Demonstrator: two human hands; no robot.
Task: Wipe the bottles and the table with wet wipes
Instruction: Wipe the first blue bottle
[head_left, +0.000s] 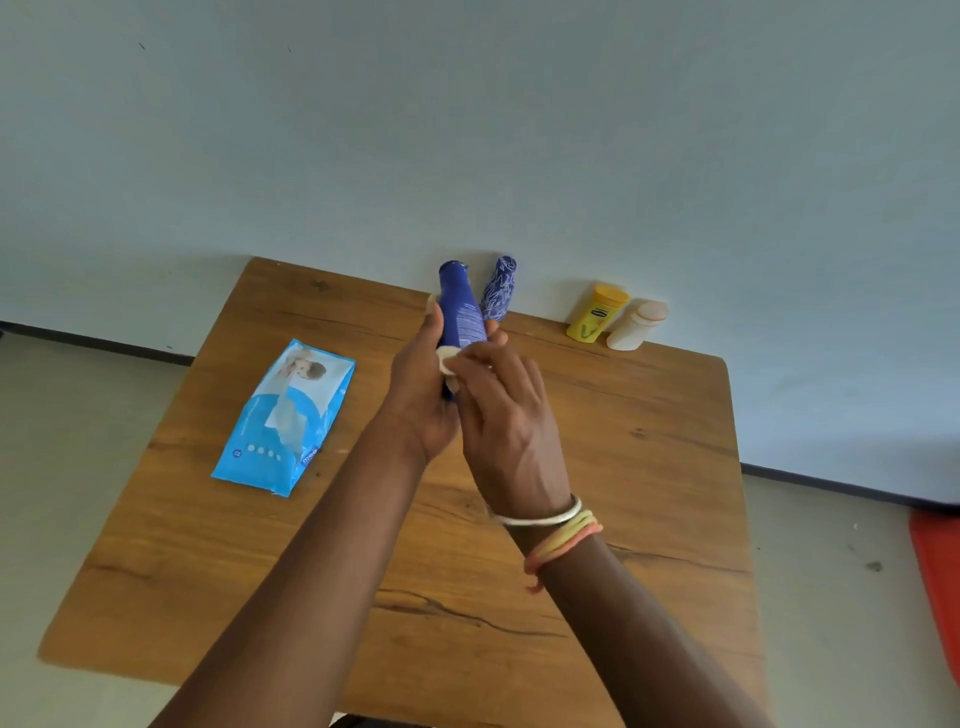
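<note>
Wooden table (649, 467) set against a pale wall. Both hands raised over its middle.

Left hand (421, 387): fingers and thumb curled round the lower part of the dark blue bottle (461, 306), which is held clear of the tabletop, tilted, its top pointing away toward the wall.

Right hand (501, 410): fingers bent over a small white wet wipe (447, 361), pinching it and pressing it against the bottle's side, just above the left hand's grip. Only a bunched bit of the wipe shows between the two hands. Bracelets (553, 525) on the right wrist, white, yellow and orange.

Along the far edge, by the wall: patterned blue bottle (500, 288) upright, just behind the held one; further right a yellow bottle (596, 314) and a cream bottle (635, 325), side by side, close together, well apart from the hands.

Wet wipes pack (285, 418), light blue, lies flat on the left part of the table, its flap side up.

Red object (941, 587) on the floor at the right edge, cut off by the frame, cannot tell what it is
</note>
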